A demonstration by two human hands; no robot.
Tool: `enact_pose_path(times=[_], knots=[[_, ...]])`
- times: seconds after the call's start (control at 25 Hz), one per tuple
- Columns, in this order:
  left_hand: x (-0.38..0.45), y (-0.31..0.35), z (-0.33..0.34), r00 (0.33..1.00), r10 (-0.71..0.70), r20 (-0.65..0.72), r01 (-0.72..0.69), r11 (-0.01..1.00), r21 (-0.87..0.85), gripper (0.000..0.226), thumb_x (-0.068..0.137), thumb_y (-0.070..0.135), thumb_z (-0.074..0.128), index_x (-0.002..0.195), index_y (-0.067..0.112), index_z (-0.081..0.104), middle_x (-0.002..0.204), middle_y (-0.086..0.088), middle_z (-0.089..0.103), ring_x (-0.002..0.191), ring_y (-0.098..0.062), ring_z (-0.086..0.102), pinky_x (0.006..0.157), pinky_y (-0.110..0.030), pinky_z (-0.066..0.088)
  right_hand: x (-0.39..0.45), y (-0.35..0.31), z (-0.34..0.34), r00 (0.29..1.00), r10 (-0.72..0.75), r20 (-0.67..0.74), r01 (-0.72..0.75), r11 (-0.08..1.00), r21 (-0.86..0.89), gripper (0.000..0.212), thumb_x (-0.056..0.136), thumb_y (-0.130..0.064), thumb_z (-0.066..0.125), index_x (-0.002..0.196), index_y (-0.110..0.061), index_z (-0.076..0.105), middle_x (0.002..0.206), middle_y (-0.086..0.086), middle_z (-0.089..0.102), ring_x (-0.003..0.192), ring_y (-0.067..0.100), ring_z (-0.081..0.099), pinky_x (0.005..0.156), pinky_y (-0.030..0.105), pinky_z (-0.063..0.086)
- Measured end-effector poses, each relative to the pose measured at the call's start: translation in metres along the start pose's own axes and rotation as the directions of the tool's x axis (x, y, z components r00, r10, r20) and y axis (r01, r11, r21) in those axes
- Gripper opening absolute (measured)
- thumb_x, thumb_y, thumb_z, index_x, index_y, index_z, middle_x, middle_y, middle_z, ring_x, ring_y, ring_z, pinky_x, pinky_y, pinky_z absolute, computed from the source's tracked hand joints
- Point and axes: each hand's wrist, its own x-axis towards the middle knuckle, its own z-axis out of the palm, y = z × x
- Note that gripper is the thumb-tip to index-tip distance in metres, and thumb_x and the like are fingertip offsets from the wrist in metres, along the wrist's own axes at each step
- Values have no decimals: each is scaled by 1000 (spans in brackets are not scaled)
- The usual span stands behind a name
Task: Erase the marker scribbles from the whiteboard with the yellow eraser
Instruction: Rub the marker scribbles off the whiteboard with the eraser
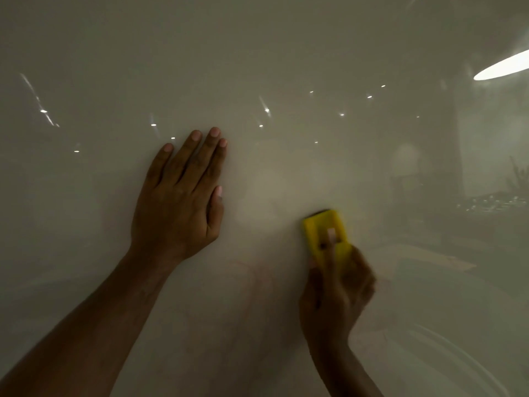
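The glossy whiteboard (257,67) fills the whole head view. My left hand (179,196) lies flat against it at centre left, fingers together and pointing up, holding nothing. My right hand (335,287), blurred by motion, grips the yellow eraser (317,227) and presses it on the board at lower right of centre; one finger lies over the eraser's back. Faint reddish marker smears (252,276) show on the board just left of my right hand, below my left hand.
The board's surface carries reflections: a bright elongated ceiling light (501,68) at upper right, several small light spots across the middle, and dim room furniture (486,204) mirrored at the right edge.
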Motion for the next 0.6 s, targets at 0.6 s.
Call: enact_pose_path(times=[0.6], knots=[[-1,1,1,1000,-7,-2,7,1000,-5,63,110,31,28,170,11,26,177,-5,24,163,-26,26,133,-47,19,-23,-50,5,985,-149,81,140,984,112,56,97,-23,51,152,-27,49,135,27,56,118,42,53,97,46,39]])
